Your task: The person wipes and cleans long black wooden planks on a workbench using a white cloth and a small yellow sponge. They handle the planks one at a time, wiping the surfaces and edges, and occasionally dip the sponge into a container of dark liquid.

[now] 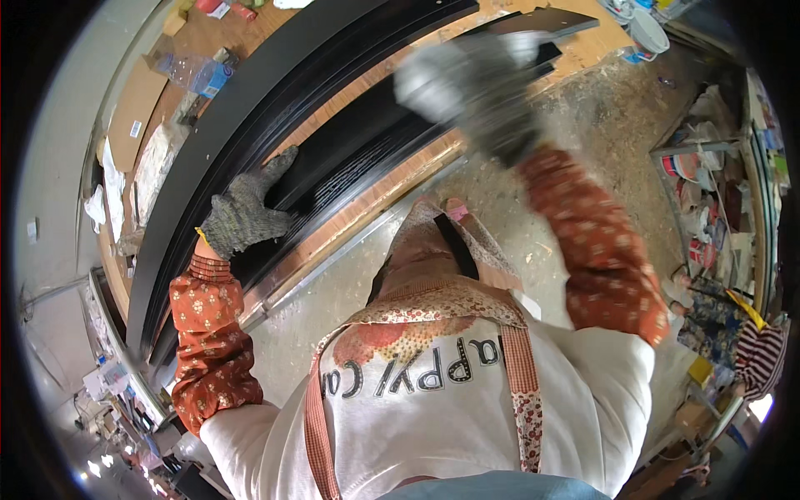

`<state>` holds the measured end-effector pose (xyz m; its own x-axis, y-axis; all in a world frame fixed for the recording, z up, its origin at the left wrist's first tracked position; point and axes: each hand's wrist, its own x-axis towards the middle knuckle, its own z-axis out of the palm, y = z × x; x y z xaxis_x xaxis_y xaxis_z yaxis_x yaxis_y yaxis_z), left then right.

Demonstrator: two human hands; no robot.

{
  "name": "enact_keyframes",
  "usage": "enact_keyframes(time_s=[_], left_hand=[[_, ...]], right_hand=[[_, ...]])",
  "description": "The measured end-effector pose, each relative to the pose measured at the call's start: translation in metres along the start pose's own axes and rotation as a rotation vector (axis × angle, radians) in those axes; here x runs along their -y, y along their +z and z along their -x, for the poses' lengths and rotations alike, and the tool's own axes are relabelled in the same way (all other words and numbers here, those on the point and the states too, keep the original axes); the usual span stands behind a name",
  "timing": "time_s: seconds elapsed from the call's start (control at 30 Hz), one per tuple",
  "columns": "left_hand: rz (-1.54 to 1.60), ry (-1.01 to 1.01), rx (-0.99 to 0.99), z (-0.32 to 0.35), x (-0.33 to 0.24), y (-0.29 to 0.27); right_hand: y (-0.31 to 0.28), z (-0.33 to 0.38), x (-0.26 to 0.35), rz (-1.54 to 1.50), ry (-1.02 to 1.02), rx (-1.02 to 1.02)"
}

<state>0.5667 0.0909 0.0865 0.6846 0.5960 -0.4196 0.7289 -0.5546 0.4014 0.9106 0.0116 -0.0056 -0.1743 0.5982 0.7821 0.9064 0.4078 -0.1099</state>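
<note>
Long black moulding strips (358, 158) with ridged profiles lie on a wooden workbench (367, 196). My left hand (250, 208), in a grey knit glove, rests over one strip near its lower left end. Its thumb and fingers straddle that strip's width, gripping it. Above the strips' far right part is my right hand (492, 108), also in a grey glove and smeared by motion. It holds a white wad that looks like a cloth (429, 87). The blur hides its fingers and whether the cloth touches the strip.
A clear plastic bottle (196, 73), cardboard (137, 112) and crumpled plastic (158, 171) sit at the bench's far left. Beyond the far right corner stands a white bucket (648, 35). Cluttered shelving (708, 150) lines the right, where another person's striped sleeve (760, 358) shows.
</note>
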Motion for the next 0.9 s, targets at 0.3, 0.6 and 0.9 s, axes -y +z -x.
enact_keyframes(time_s=[0.3, 0.6, 0.9], left_hand=[[-0.086, -0.162, 0.049, 0.005, 0.046, -0.005], [0.158, -0.213, 0.063, 0.005, 0.001, -0.03], [-0.301, -0.154, -0.063, -0.058, -0.079, -0.028]], right_hand=[[0.037, -0.064, 0.103, -0.053, -0.291, 0.29], [-0.081, -0.023, -0.186, 0.322, -0.101, 0.184], [-0.01, -0.059, -0.016, -0.01, -0.211, 0.268]])
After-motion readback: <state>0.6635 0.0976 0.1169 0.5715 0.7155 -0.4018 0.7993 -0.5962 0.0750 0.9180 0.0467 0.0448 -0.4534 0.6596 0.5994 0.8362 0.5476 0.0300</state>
